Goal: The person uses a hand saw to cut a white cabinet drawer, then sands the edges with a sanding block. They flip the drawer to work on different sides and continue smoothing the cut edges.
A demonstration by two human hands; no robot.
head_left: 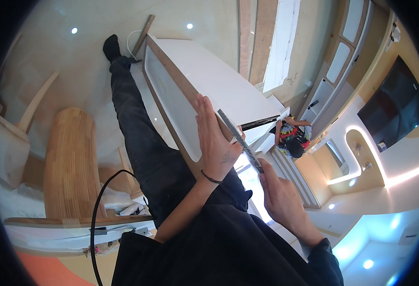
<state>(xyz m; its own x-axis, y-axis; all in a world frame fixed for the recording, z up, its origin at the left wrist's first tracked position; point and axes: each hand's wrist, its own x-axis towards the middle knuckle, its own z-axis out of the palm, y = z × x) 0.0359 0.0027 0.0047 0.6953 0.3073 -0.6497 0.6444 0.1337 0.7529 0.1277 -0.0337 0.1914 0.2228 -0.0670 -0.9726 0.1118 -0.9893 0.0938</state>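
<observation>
My right hand (pixel 282 195) is wrapped round the lower end of a long, flat, grey metal file (pixel 240 138), its surface speckled and worn. The file slants up and left, its far end beside my left fingers. My left hand (pixel 213 138) holds nothing; its fingers stretch out against the brown wooden edge (pixel 176 64) of a large white board (pixel 200 69). That edge frames a pale recessed side. How firmly the file touches the edge cannot be told, since my left hand partly covers the spot.
Another person (pixel 293 136) in patterned clothing is beyond the board, near a black bar (pixel 261 123). Wooden planks (pixel 264 43) lie at the back. To the left are a wooden bench (pixel 71 162) and a chair (pixel 16 128). A black cable (pixel 94 224) loops at lower left.
</observation>
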